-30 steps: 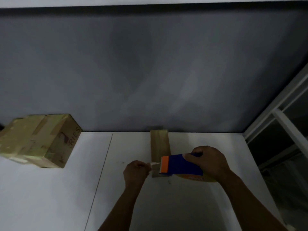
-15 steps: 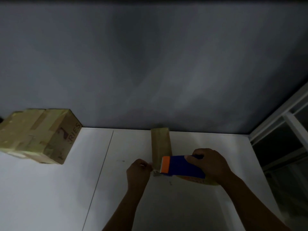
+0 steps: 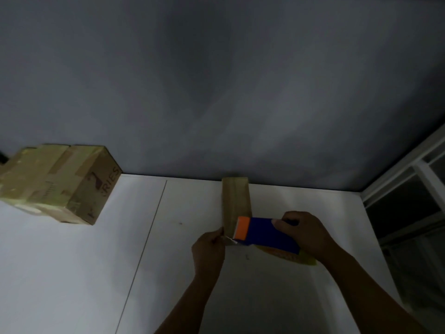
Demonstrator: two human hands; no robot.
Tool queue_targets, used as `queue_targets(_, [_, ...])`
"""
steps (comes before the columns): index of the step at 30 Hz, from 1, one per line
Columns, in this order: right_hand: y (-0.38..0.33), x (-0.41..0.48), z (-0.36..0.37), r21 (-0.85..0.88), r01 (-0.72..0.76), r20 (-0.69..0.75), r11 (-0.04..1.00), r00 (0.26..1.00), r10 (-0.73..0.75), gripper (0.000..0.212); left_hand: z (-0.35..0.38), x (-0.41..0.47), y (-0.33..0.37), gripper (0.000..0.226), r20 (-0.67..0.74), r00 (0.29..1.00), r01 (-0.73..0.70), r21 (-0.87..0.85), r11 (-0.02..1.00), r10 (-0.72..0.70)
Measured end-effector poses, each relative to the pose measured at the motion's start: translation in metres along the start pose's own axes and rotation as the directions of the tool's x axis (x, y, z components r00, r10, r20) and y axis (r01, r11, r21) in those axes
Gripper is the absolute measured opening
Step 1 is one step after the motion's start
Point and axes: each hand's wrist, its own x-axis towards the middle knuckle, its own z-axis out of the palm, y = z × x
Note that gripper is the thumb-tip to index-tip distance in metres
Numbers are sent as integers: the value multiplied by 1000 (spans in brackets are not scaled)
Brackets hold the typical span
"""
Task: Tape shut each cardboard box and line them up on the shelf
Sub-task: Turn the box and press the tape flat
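**Tape pulled at the narrow box, taped box off to your left**

A grey wall (image 3: 216, 92) fills the upper half of your view, dim and plain. Below it runs the white shelf (image 3: 72, 273), with a thin dark seam (image 3: 144, 249) crossing it from back to front. On your right, a white window frame (image 3: 407, 179) meets the shelf's corner.

The large cardboard box (image 3: 60, 184) sits at the far left against the wall, well apart from your hands. Strips of tape cross its top, and the side facing you shows the letters "RIES" printed upward beside a dark mark; the rest of the word is cut off.

The narrow cardboard box (image 3: 236, 198) stands in the middle, its far end touching the wall and its near end under your tool.

Your right hand (image 3: 305, 233) grips the tape dispenser (image 3: 267, 233), a blue body with an orange front end, thumb laid on top. A yellowish tape roll (image 3: 296, 257) shows beneath it, with print too blurred to read.

Your left hand (image 3: 209, 247) has its fingers curled, pinching the pale tape end (image 3: 230, 239) just beside the orange tip.
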Motion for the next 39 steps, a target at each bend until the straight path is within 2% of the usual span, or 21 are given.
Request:
queue_targets(4, [-1,-2,2,-14,13,14,1000,1000,-12,41,-6,14,6,29,120,992,64,-160,985,-45])
queue_targets(7, [-2,-5,3,10,11,33,1000,999,-11,42,-6,23,13,47,269,962,1,-159,987,42])
queue_targets(10, [-3,-7,0,31,-2,40,1000,999,1,38,-3,34,14,61,350,933,-61,-90,994,88])
queue_targets(13, [-3,-10,-1,51,-4,46,999,999,2,30,3,46,9,91,401,898,-151,-111,982,183])
queue_targets(16, [-1,-12,0,122,-18,44,992,999,13,29,10,58,2,85,460,854,-239,-67,969,243])
queue_targets(20, [-3,-15,4,224,-32,46,974,999,23,42,5,73,-3,81,513,823,-296,20,955,244])
queue_targets(23, [-3,-13,1,211,-47,54,976,998,37,39,1,78,1,69,561,789,-346,68,936,251])
queue_targets(28, [4,-12,-16,202,-90,72,975,994,77,31,2,82,0,62,580,786,-435,276,857,212])
queue_targets(30, [10,-12,-27,234,-102,73,967,994,87,34,0,85,0,55,585,781,-458,297,838,220])
queue_targets(36, [31,-9,-49,274,-97,65,957,995,82,43,1,83,4,57,587,774,-491,319,811,238])
queue_targets(39, [42,-3,-49,251,-100,83,963,993,81,48,2,82,5,68,581,778,-504,347,791,240])
